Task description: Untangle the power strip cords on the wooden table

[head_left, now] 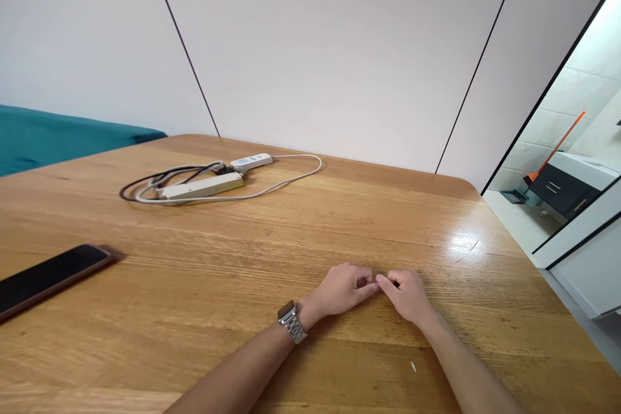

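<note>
I am resting both forearms on the worktop [204,310], with bare wood lying open towards twelve o'clock. My left hand [342,290] and right hand [407,294] are meeting fingertip to fingertip, each grip pinching something too small to identify.

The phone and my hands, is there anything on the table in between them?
No, in the head view only bare wooden table lies between the phone and the left hand.
</note>
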`<state>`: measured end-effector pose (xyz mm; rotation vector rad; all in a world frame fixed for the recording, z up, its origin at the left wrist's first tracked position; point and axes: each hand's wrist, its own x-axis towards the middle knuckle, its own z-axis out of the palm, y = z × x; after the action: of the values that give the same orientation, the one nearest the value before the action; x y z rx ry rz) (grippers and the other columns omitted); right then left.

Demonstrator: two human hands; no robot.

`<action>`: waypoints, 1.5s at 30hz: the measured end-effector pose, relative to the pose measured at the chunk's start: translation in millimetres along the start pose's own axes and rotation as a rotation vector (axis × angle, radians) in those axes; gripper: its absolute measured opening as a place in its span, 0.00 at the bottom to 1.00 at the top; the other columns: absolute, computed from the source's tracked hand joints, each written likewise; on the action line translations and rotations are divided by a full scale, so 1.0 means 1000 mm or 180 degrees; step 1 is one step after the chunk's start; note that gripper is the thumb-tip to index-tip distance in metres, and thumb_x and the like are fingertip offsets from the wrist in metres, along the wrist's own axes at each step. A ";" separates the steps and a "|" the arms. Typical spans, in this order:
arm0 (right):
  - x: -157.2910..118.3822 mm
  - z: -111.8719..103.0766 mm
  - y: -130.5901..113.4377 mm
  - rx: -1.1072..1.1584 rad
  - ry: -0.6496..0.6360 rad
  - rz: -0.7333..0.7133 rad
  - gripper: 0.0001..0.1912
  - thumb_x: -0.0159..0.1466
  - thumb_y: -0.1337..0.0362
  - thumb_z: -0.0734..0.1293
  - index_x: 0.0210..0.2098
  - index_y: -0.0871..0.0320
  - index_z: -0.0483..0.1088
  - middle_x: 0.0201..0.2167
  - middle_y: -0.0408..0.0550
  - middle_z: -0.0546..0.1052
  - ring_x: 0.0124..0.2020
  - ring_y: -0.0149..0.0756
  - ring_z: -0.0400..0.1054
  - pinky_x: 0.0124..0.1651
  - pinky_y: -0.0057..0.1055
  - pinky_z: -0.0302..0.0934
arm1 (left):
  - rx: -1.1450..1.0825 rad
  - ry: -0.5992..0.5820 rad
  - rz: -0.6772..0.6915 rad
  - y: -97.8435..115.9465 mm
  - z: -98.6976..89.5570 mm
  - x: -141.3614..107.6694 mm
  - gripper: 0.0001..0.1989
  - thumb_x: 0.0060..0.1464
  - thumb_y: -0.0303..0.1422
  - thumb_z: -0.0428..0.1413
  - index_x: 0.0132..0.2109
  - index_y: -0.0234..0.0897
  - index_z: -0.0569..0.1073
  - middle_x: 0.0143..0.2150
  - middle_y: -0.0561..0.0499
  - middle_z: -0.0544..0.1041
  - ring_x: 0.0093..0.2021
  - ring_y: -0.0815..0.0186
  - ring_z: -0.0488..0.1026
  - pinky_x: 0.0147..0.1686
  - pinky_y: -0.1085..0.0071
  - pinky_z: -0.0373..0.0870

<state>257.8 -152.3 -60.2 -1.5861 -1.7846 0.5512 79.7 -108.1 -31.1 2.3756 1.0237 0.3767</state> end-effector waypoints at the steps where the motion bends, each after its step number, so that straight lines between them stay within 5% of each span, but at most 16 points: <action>1: 0.000 0.000 0.000 -0.0003 -0.0002 -0.0005 0.25 0.61 0.52 0.59 0.14 0.57 0.47 0.14 0.37 0.51 0.18 0.26 0.45 0.23 0.27 0.39 | 0.0014 0.0002 -0.0009 0.000 0.000 0.000 0.19 0.57 0.46 0.48 0.26 0.37 0.69 0.22 0.56 0.68 0.22 0.72 0.59 0.24 0.74 0.48; 45: 0.000 -0.001 -0.005 -0.0099 -0.0005 0.0047 0.24 0.60 0.53 0.59 0.13 0.57 0.50 0.12 0.38 0.55 0.18 0.26 0.48 0.23 0.27 0.40 | 0.0169 -0.0058 -0.0061 0.006 -0.002 0.000 0.21 0.57 0.45 0.48 0.22 0.36 0.67 0.18 0.55 0.65 0.20 0.72 0.55 0.24 0.73 0.46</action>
<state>255.3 -153.4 -55.9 -1.6212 -1.7920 0.5341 82.0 -110.5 -25.9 2.4100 1.0597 0.3239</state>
